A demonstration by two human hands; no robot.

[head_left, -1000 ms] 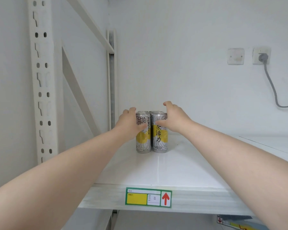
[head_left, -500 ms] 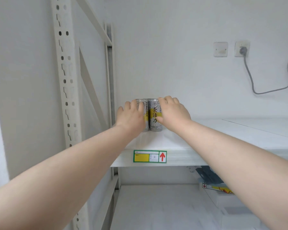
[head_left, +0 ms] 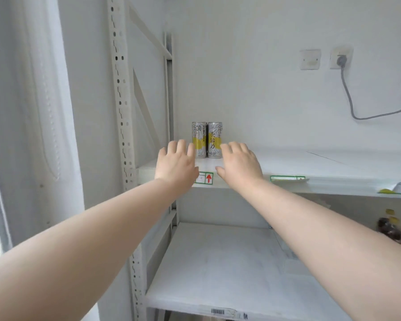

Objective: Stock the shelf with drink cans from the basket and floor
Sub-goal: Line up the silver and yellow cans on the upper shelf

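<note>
Both hands are empty here. The left hand (head_left: 176,164) sits just left of frame centre, back of the hand to the camera, fingers straight-ish and a bit spread, not gripping anything. The right hand (head_left: 240,164) is right beside it toward centre-right, same deal: loose, opened out, nothing in it. The two arms come in from the bottom corners.

Peeking up between and above the hands are two cans (head_left: 199,140), silver with yellow patches, standing upright and touching side by side. In the picture the fingertips of both hands overlap the lower edges of the cans, but I honestly can't tell if they're actually touching them.

The cans are on the shelf (head_left: 310,163) that runs across the middle of the frame, tucked at its left end near the back. On its front edge, between the hands, there's a label (head_left: 208,178) with a red arrow.

Below that a lower shelf (head_left: 218,269) fills the bottom centre. A perforated post (head_left: 120,100) runs up the left side. Upper right on the wall: a switch plate (head_left: 310,59), a socket (head_left: 340,58) and a grey cable (head_left: 357,112) looping down. At the far right edge, under the shelf, is something dark and blurry, maybe a bottle (head_left: 388,228).
</note>
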